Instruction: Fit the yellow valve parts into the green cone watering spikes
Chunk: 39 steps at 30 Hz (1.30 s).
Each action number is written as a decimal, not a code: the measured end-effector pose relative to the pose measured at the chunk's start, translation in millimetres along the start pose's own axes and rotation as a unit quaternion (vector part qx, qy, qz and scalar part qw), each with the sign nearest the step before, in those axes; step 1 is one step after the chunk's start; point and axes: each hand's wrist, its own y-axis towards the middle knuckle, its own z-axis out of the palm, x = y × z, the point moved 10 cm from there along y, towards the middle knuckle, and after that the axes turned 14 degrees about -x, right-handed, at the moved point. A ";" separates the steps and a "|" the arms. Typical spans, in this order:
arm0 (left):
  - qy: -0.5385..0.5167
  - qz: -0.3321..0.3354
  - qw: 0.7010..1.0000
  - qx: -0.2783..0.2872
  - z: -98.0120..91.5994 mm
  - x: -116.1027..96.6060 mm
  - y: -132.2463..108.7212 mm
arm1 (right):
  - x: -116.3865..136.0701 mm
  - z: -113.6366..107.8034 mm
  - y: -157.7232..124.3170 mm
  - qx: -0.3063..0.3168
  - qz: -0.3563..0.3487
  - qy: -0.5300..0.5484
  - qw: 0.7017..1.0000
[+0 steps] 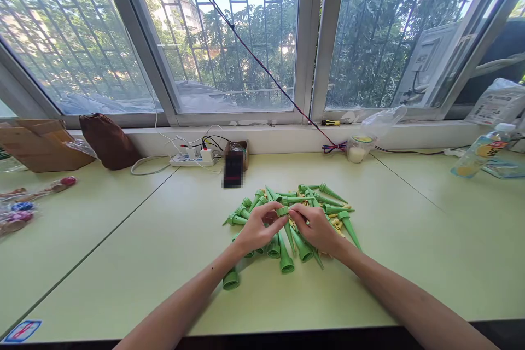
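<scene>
Two bare arms reach in from the near edge of the pale green surface (pixel 123 262). The left hand (pixel 256 229) and the right hand (pixel 315 228) meet in the middle, and their fingertips pinch one small green cone piece (pixel 283 211) between them, just above the pile of green cones (pixel 287 229). The piece is little, so it could slip from the fingers and get lost in the pile. One cone (pixel 231 279) lies alone, nearer to us, and might roll off the edge. Farther back sit a power strip (pixel 192 157) and a small jar (pixel 356 149), well apart from the hands.
</scene>
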 end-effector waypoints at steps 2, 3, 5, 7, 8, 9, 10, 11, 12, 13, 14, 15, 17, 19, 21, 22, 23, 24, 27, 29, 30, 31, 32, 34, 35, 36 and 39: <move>-0.001 0.000 1.000 0.002 0.5 0.5 -0.1 | 0.6 -0.3 0.0 0.000 -0.002 -0.001 1.000; -0.002 -0.001 1.000 0.003 0.7 0.8 -0.1 | 0.6 -0.2 0.0 0.000 -0.002 -0.002 1.000; -0.004 0.001 1.000 0.001 0.4 0.9 0.0 | 0.4 0.2 -0.1 0.002 -0.002 -0.004 1.000; -0.005 0.003 1.000 -0.001 0.0 0.5 0.1 | -0.1 0.3 0.0 0.001 -0.001 -0.006 1.000; -0.006 0.003 1.000 -0.002 -0.1 0.3 0.1 | -0.4 0.5 0.0 0.001 0.000 -0.006 1.000; -0.006 0.003 1.000 -0.003 -0.2 0.1 0.0 | -0.7 0.8 0.0 0.002 0.001 -0.006 1.000; -0.006 0.003 1.000 -0.002 0.0 0.0 0.0 | -0.9 1.0 0.0 0.002 0.001 -0.007 1.000; -0.006 0.002 1.000 -0.002 0.0 0.1 -0.1 | -1.0 1.2 -0.1 0.003 0.001 -0.008 1.000; -0.006 0.001 1.000 -0.002 0.0 0.2 -0.1 | -0.9 1.3 -0.1 0.003 0.001 -0.008 1.000; -0.005 0.000 1.000 -0.002 -0.1 0.3 -0.1 | -0.7 1.1 -0.1 0.003 0.001 -0.007 1.000; -0.005 -0.001 1.000 -0.002 -0.1 0.6 0.0 | -0.3 0.7 0.0 0.002 0.000 -0.007 1.000; -0.005 -0.001 1.000 -0.001 0.1 0.8 0.0 | 0.1 0.4 0.0 0.002 -0.001 -0.006 1.000; -0.004 -0.001 1.000 0.003 0.8 1.1 -0.1 | 1.0 -0.3 0.1 0.002 -0.002 -0.005 1.000; -0.004 -0.001 1.000 0.006 1.2 1.1 -0.1 | 1.6 -0.8 0.2 0.002 -0.004 -0.006 1.000; -0.004 -0.003 1.000 0.005 0.9 1.2 0.0 | 1.7 -0.9 0.2 0.002 -0.003 -0.007 1.000; -0.005 -0.004 1.000 0.004 0.5 1.3 0.0 | 1.6 -0.9 0.2 0.002 -0.004 -0.007 1.000; -0.005 -0.005 1.000 0.002 0.2 1.1 0.0 | 1.5 -0.8 0.1 0.002 -0.004 -0.007 1.000; -0.006 -0.006 1.000 0.002 0.1 0.9 0.0 | 1.4 -0.6 0.0 0.002 -0.005 -0.008 1.000; -0.008 -0.006 1.000 0.002 0.1 -0.1 -0.3 | 1.1 -0.2 -0.1 0.002 -0.005 -0.008 1.000; -0.008 -0.005 1.000 0.001 0.1 -0.3 -0.3 | 1.3 -0.2 0.0 0.003 -0.003 -0.007 1.000; -0.008 -0.005 1.000 0.001 0.0 -0.4 -0.3 | 1.5 -0.2 0.1 0.003 -0.003 -0.006 1.000; -0.008 -0.004 1.000 0.002 0.1 -0.6 -0.2 | 1.6 -0.2 0.2 0.004 -0.002 -0.006 1.000; -0.008 -0.002 1.000 0.003 0.4 -0.8 -0.2 | 1.7 -0.3 0.4 0.004 -0.002 -0.006 1.000; -0.005 0.000 1.000 0.007 1.0 -1.1 -0.1 | 1.4 0.0 0.5 0.006 0.000 -0.007 1.000; -0.004 0.000 1.000 0.007 0.9 -1.0 0.0 | 1.2 0.0 0.6 0.006 0.000 -0.008 1.000; -0.003 -0.001 1.000 0.006 0.7 -0.8 0.1 | 1.1 0.0 0.6 0.006 0.000 -0.009 1.000; -0.001 -0.005 1.000 0.004 0.4 -0.2 0.2 | 1.2 -0.1 0.4 0.007 0.000 -0.010 1.000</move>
